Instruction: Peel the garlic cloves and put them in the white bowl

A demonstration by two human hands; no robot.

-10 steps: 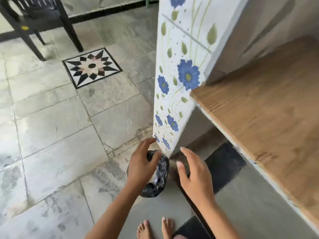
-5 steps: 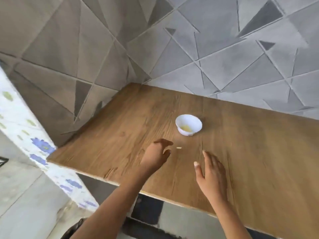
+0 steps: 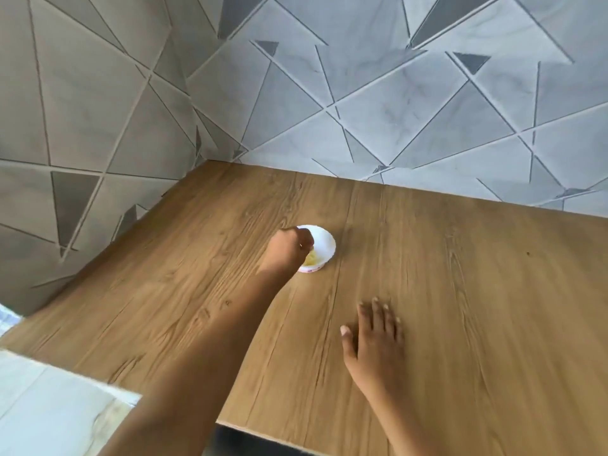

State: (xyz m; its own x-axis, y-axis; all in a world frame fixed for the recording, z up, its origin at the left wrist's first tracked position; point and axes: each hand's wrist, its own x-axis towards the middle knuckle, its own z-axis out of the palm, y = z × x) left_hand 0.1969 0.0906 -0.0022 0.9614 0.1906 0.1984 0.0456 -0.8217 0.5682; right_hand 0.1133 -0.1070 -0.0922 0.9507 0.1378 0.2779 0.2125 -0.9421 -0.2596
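A small white bowl [image 3: 327, 246] stands on the wooden table [image 3: 460, 291], a little behind its middle. Pale yellow peeled garlic [image 3: 312, 259] lies inside it. My left hand [image 3: 288, 250] hangs over the bowl's left rim and hides that side. Its fingers are curled together and pinch a small pale garlic piece just above the bowl's inside. My right hand [image 3: 378, 337] lies flat on the table with its fingers straight, nearer to me and right of the bowl, holding nothing.
Grey tiled walls with a triangle pattern [image 3: 394, 93] close the table at the back and left. The table's front edge [image 3: 263, 432] runs near the bottom of the view. A white surface [image 3: 49, 406] lies at the lower left.
My view swung up from the floor and a black bag to the table. The small pale piece that lay before the bowl is gone from the wood, and my left hand moved over the bowl.
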